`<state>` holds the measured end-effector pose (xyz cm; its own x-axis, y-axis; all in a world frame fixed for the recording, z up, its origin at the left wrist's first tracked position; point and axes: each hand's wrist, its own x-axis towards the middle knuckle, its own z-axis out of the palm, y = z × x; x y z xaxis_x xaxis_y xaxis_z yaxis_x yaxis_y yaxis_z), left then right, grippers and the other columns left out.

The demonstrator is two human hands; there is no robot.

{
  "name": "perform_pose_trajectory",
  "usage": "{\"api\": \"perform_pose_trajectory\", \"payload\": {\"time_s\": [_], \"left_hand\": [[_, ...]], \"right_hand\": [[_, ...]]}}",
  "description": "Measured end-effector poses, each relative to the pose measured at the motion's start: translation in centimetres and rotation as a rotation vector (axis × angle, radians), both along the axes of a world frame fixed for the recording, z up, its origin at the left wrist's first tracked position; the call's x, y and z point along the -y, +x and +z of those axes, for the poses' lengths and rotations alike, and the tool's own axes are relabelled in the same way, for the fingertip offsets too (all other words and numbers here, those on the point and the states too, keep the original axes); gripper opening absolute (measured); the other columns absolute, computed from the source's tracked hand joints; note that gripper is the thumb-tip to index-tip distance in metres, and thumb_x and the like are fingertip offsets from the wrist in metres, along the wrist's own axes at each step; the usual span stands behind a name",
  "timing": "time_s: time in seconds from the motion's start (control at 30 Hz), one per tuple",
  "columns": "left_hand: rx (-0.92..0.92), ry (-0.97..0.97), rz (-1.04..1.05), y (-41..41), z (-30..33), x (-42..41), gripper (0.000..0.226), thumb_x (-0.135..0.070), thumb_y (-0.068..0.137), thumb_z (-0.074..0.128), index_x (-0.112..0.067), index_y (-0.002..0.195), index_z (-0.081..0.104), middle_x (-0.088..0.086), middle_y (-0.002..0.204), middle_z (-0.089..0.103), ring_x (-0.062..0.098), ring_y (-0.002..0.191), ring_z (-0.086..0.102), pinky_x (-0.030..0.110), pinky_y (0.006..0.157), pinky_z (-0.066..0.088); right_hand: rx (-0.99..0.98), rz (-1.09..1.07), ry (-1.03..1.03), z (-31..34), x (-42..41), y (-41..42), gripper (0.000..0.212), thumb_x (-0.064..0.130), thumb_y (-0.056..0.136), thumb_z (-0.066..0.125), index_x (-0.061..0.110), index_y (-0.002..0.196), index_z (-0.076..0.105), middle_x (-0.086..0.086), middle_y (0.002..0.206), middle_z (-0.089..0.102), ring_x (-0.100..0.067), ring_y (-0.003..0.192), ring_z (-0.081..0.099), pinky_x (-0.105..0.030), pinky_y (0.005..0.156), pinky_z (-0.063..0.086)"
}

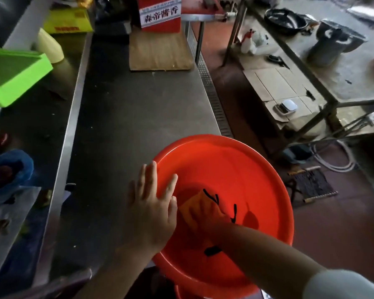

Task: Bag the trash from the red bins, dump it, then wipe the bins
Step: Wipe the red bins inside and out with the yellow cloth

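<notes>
head view: wiping stage, by the look of it. no trash visible in the red bin [235, 169], so bagging and dumping judged done for this 1. shiny orange-red plastic, round, wide-rimmed, sitting at the near edge of the steel counter [127, 108], partly overhanging. left hand [153, 210] spread flat over the rim, fingers straight. right hand [205, 214] down inside, pressing an orange cloth [192, 209] to the bottom. dark marks nearby, unclear what. second red rim below, perhaps unwiped.
</notes>
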<state>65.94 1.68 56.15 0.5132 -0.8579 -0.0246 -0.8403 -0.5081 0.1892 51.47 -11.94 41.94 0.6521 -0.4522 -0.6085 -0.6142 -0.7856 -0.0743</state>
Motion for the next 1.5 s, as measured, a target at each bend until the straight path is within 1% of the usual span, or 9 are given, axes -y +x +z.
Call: {"api": "perform_pose_trajectory", "payload": {"time_s": [0.1, 0.27, 0.5, 0.6, 0.77, 1.03, 1.23, 1.37, 1.5], "left_hand": [[-0.011, 0.003, -0.019, 0.0, 0.0, 0.1, 0.055, -0.046, 0.1, 0.015, -0.038, 0.155, 0.015, 0.014, 0.164, -0.005, 0.03, 0.151, -0.008, 0.056, 0.119, 0.015], [-0.033, 0.009, -0.027, 0.0, 0.2, 0.2, 0.055, -0.044, 0.1, 0.02, -0.036, 0.154, 0.021, 0.016, 0.164, -0.004, 0.031, 0.151, -0.008, 0.056, 0.119, 0.016], [-0.028, 0.023, -0.043, 0.3, 0.4, 0.3, 0.056, -0.04, 0.097, 0.027, -0.031, 0.152, 0.032, 0.018, 0.163, 0.001, 0.034, 0.151, -0.001, 0.055, 0.119, 0.017], [-0.025, 0.032, -0.037, 0.3, 0.4, 0.0, 0.057, -0.037, 0.095, 0.032, -0.028, 0.151, 0.036, 0.017, 0.163, 0.002, 0.033, 0.151, -0.001, 0.053, 0.119, 0.017], [-0.007, 0.073, -0.033, 0.2, 1.0, 0.2, 0.059, -0.038, 0.096, 0.028, -0.023, 0.152, 0.034, 0.016, 0.164, 0.002, 0.032, 0.151, -0.002, 0.054, 0.119, 0.018], [0.015, 0.084, -0.044, 0.1, 0.7, 0.5, 0.059, -0.036, 0.095, 0.032, -0.023, 0.152, 0.035, 0.02, 0.163, 0.003, 0.036, 0.151, -0.001, 0.055, 0.117, 0.02], [0.008, 0.063, -0.041, 0.0, 0.7, 0.4, 0.058, -0.038, 0.096, 0.03, -0.026, 0.152, 0.033, 0.017, 0.164, 0.001, 0.032, 0.151, -0.005, 0.053, 0.119, 0.018], [0.0, 0.063, -0.044, 0.0, 0.7, 0.7, 0.059, -0.037, 0.096, 0.03, -0.023, 0.153, 0.031, 0.017, 0.163, 0.0, 0.032, 0.151, -0.006, 0.052, 0.12, 0.016], [0.026, 0.084, -0.055, -0.2, 0.8, 0.9, 0.062, -0.035, 0.095, 0.032, -0.013, 0.153, 0.029, 0.021, 0.162, 0.005, 0.035, 0.151, 0.0, 0.053, 0.119, 0.017]], "right_hand": [[-0.07, 0.064, -0.046, -1.8, 0.3, -0.2, 0.084, 0.067, 0.091, 0.033, 0.045, 0.149, -0.023, -0.005, 0.166, -0.011, -0.042, 0.151, 0.0, -0.062, 0.109, 0.032], [-0.093, -0.053, 0.043, -2.3, 1.0, 1.6, 0.082, 0.051, 0.098, 0.049, 0.039, 0.159, -0.004, 0.001, 0.168, -0.013, -0.046, 0.151, -0.009, -0.067, 0.113, 0.026], [0.321, -0.19, 0.134, -0.2, -3.2, 6.2, 0.058, 0.041, 0.102, 0.034, 0.019, 0.156, 0.028, -0.004, 0.161, 0.026, -0.029, 0.147, 0.028, -0.052, 0.115, 0.031], [0.147, 0.096, 0.034, -1.9, -0.5, 5.0, 0.064, 0.047, 0.104, 0.039, 0.028, 0.16, 0.015, 0.001, 0.168, 0.0, -0.025, 0.153, 0.007, -0.049, 0.115, 0.021], [-0.055, -0.086, -0.033, -3.5, 4.6, 3.0, 0.07, 0.03, 0.101, 0.044, 0.03, 0.161, 0.006, 0.002, 0.168, -0.004, -0.025, 0.154, 0.007, -0.056, 0.116, 0.024], [0.207, -0.132, 0.13, -3.6, -3.3, 6.1, 0.068, 0.046, 0.105, 0.033, 0.025, 0.161, 0.0, -0.001, 0.167, -0.001, -0.034, 0.153, -0.005, -0.058, 0.12, 0.011], [0.055, -0.209, -0.137, -4.6, 3.7, 0.2, 0.054, 0.036, 0.107, 0.031, 0.042, 0.157, 0.012, 0.009, 0.168, -0.011, -0.022, 0.154, -0.005, -0.045, 0.119, -0.001], [-0.003, -0.331, 0.053, -4.7, 0.4, 2.6, 0.063, 0.044, 0.107, 0.032, 0.034, 0.16, -0.001, 0.001, 0.168, -0.014, -0.037, 0.153, -0.01, -0.066, 0.117, 0.01], [0.148, -0.244, 0.13, -4.0, -4.3, 4.9, 0.068, 0.058, 0.103, 0.026, 0.039, 0.158, -0.008, 0.007, 0.167, -0.007, -0.031, 0.153, -0.008, -0.063, 0.117, 0.002]]}}
